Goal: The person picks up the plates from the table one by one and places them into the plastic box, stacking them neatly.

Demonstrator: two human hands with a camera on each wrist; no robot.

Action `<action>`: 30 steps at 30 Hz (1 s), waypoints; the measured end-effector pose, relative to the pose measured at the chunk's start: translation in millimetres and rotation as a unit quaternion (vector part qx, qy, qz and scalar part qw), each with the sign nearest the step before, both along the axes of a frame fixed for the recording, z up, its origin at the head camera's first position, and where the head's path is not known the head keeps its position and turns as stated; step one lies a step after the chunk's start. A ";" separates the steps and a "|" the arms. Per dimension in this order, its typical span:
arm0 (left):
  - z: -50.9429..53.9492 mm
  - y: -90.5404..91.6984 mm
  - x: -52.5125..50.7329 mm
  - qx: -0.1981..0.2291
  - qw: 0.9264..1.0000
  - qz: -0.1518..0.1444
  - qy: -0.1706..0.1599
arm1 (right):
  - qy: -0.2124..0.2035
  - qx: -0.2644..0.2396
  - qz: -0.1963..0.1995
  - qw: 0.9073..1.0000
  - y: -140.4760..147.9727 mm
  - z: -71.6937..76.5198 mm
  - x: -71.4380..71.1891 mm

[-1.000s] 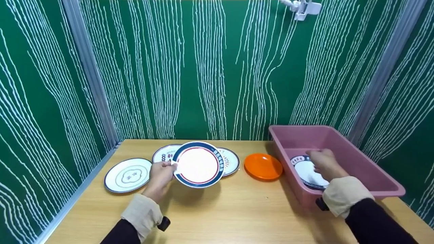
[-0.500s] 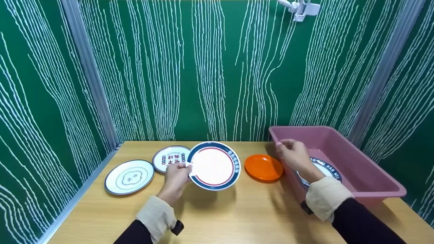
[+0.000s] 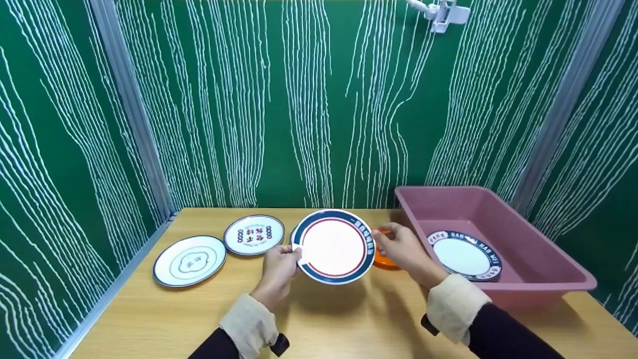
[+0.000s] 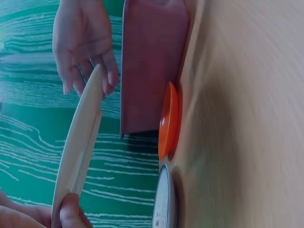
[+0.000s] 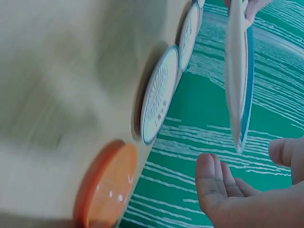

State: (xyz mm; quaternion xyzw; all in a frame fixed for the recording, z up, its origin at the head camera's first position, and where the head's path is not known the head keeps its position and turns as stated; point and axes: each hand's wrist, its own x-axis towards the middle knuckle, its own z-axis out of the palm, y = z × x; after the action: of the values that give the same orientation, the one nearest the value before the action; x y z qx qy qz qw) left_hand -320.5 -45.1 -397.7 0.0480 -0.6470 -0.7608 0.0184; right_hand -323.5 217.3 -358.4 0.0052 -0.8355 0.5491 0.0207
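My left hand (image 3: 277,269) pinches the left edge of a white plate (image 3: 334,247) with a dark blue rim and a thin red ring. The plate is raised above the table, tilted with its face toward the head camera. My right hand (image 3: 406,252) is by the plate's right edge. In the right wrist view, its fingers (image 5: 207,178) and thumb are spread either side of that edge, with a gap to it. An orange plate (image 5: 111,187) lies on the table, partly hidden behind the right hand in the head view.
Two patterned white plates (image 3: 254,234) (image 3: 190,262) lie on the left of the table. Another patterned plate (image 5: 160,97) is mostly hidden behind the held one in the head view. A pink plastic tub (image 3: 538,286) stands at right, with a blue-rimmed plate (image 3: 461,254) inside.
The left hand has carried the blue-rimmed plate to the right. My right hand has come out of the tub and moved left to the plate's edge.
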 end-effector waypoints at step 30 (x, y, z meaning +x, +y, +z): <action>-2.4 18.2 4.4 0.083 0.996 0.002 0.020 | -0.026 -0.182 -0.050 0.982 -16.5 -7.8 1.5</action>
State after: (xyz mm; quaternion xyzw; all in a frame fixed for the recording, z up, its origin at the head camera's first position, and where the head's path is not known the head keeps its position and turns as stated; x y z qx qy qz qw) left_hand -316.1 -26.9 -400.1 0.0355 -0.5810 -0.8126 0.0293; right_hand -322.1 200.8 -366.2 -0.0549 -0.7212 0.6900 0.0273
